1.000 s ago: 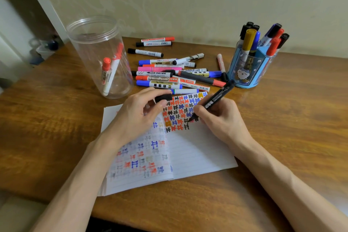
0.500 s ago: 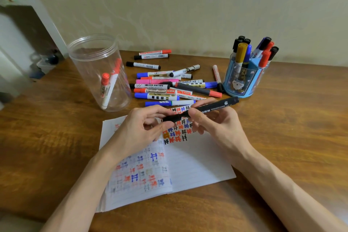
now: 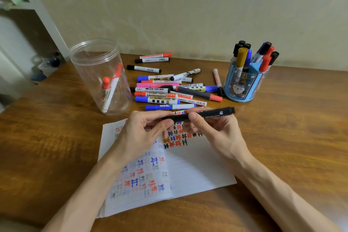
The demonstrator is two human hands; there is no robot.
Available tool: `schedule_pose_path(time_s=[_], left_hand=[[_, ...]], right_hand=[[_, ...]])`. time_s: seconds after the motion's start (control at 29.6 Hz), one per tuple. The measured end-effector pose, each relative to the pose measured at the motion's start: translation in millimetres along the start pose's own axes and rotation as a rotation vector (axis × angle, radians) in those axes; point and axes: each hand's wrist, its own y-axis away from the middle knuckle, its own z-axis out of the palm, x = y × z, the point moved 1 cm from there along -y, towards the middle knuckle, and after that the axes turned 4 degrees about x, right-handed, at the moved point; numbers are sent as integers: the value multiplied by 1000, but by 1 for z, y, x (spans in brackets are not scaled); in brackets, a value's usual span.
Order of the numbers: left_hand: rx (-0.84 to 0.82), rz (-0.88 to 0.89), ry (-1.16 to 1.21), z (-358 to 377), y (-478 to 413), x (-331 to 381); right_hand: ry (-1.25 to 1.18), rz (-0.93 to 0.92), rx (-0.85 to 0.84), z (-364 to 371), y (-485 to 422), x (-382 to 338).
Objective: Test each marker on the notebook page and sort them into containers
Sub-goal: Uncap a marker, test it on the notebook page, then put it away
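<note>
Slim bare forearms — left hand [image 3: 140,133] and right hand [image 3: 218,130] bare too (nails short)

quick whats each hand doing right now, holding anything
Left hand: pinches the left end of the black marker.
Right hand: grips the same marker's barrel.

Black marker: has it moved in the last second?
Yes. The black marker has lifted off the notebook page, where its tip was writing, and now lies level between the left hand and right hand.
</note>
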Motion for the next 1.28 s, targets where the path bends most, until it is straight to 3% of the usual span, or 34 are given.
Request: schedule_pose_path(time_s=[0.4, 0.54, 0.64, 0.71, 0.94, 1.28], left_hand=[[30, -24, 47, 6, -2, -3], [-41, -45, 7, 0, -9, -2], [10, -89, 54, -7, -8, -2], [67, -123, 123, -10, -7, 0], [257, -134, 285, -16, -7, 7], [397, 174, 186, -21, -27, 53]], right_hand=[[-13, -55, 11, 2, 2, 8], [-42, 45, -35, 0, -8, 8], [-217, 196, 10, -3, -14, 4], [-264, 196, 57, -11, -15, 2], [193, -49, -96, -5, -15, 14], [627, -217, -146, -5, -6, 19]])
